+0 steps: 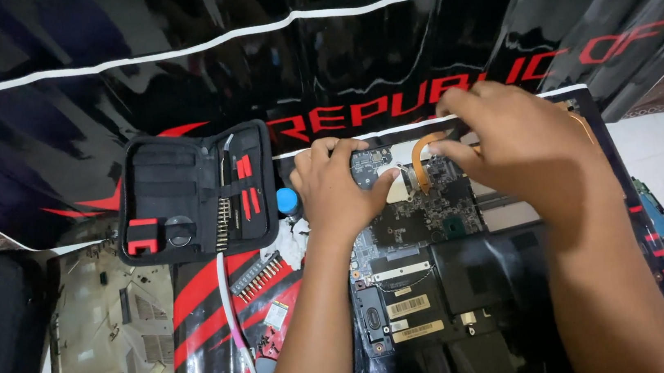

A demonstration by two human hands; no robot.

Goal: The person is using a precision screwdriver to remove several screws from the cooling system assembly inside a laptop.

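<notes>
1. Looking down from the head camera, I see both hands over an opened laptop (473, 278) lying on a black and red mat (207, 323).
2. My left hand (338, 190) rests curled on the upper left of the motherboard (426, 218), fingers narrow, pressing rather than gripping as far as I can tell.
3. My right hand (520, 142) sits at the top edge, fingertips pinched on the copper heat pipe (421, 161), which curves across the board between the 2 hands.
4. I judge the pipe light but easily bent; it should be held near its curved end and its flat plates, not mid-span.
5. I judge the board stiff yet fragile, so fingers belong on its edges and bare areas, away from chips.
6. Left of the laptop lies an open tool case (194, 193) holding red-handled tools, with a blue round cap (287, 200) just beside it.
7. Below the case sit a bit holder strip (257, 275), a white cable (232, 312) and a small wireless card (276, 316).
8. Far left lies the removed bottom cover (110, 341), well apart from the hands.
</notes>
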